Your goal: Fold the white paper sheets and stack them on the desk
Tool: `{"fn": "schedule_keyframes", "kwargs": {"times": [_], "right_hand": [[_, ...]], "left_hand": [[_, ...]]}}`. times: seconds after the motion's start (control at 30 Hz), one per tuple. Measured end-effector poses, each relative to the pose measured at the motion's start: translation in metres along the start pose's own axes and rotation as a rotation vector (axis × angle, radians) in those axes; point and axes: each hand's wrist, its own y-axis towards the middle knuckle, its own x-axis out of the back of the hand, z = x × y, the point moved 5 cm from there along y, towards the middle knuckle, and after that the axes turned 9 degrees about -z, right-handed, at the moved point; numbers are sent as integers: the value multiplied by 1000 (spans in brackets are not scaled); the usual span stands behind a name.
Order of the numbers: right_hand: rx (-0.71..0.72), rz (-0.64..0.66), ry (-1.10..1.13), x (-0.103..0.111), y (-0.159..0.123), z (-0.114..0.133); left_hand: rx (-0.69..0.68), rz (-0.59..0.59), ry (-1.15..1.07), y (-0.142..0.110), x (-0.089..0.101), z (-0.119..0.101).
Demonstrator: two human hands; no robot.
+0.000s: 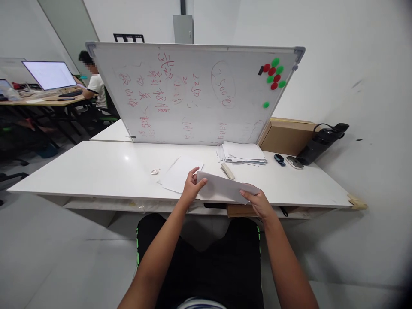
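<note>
Between my two hands, above the desk's front edge, are white paper sheets (pixel 222 187), held on edge and tilted. My left hand (pixel 192 185) grips their left end, thumb on the near face. At the right end, my right hand (pixel 257 201) pinches them with its thumb in front. How many sheets there are I cannot tell. Just beyond the papers lies a pale stapler (pixel 228 171). Loose white sheets (pixel 177 174) rest flat on the desk by my left hand. Farther back, a stack of paper (pixel 243 152) sits in front of the whiteboard.
A whiteboard (pixel 193 94) with red writing and magnets stands along the back of the white desk (pixel 106 167). On the right are a cardboard box (pixel 283 135), a black bottle (pixel 322 143), a mouse (pixel 294 162) and a small dark object (pixel 279 160). Another person (pixel 96 83) sits far left.
</note>
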Motion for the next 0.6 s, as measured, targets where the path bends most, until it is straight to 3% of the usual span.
{"fn": "schedule_keyframes", "kwargs": {"times": [0.2,0.6], "right_hand": [[-11,-6,-25,4,2,0],[0,2,-90,3,0,0]], "left_hand": [[21,130,165,-4,-8,-1],[-39,142,240,-5,-11,-7]]}}
